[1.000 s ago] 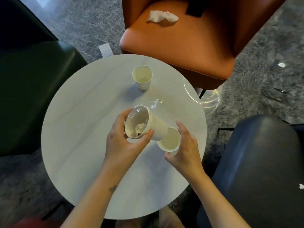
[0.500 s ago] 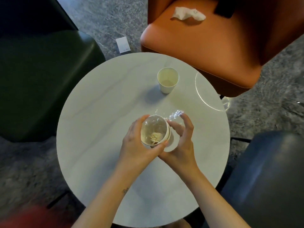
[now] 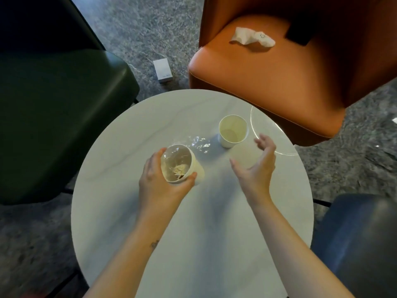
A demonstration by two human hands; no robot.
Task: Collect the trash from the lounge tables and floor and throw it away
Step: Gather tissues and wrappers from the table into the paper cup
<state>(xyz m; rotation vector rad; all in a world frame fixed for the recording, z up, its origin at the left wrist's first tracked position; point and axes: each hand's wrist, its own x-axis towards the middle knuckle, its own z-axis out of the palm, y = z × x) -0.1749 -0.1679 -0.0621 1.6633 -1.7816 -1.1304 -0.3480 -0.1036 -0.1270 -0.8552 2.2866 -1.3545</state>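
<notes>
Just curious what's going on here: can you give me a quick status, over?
Left hand grips trash-filled cup. Right hand open, empty, near upright paper cup on table. Clear wrap lies between the cups; nothing blocks the reach.

Pale grey veined table (image 3: 129,168); cream cup (image 3: 233,131); orange chair (image 3: 268,78); dark green chair (image 3: 53,104); speckled grey carpet (image 3: 150,24).

Left hand (image 3: 160,183) wraps a tilted paper cup (image 3: 189,166): thumb on the near side of the rim, fingers round the left side. Right hand (image 3: 256,171) is raised apart from it, palm facing left, fingers (image 3: 265,143) loosely spread and bent, holding nothing. Both forearms are bare and extended forward.
</notes>
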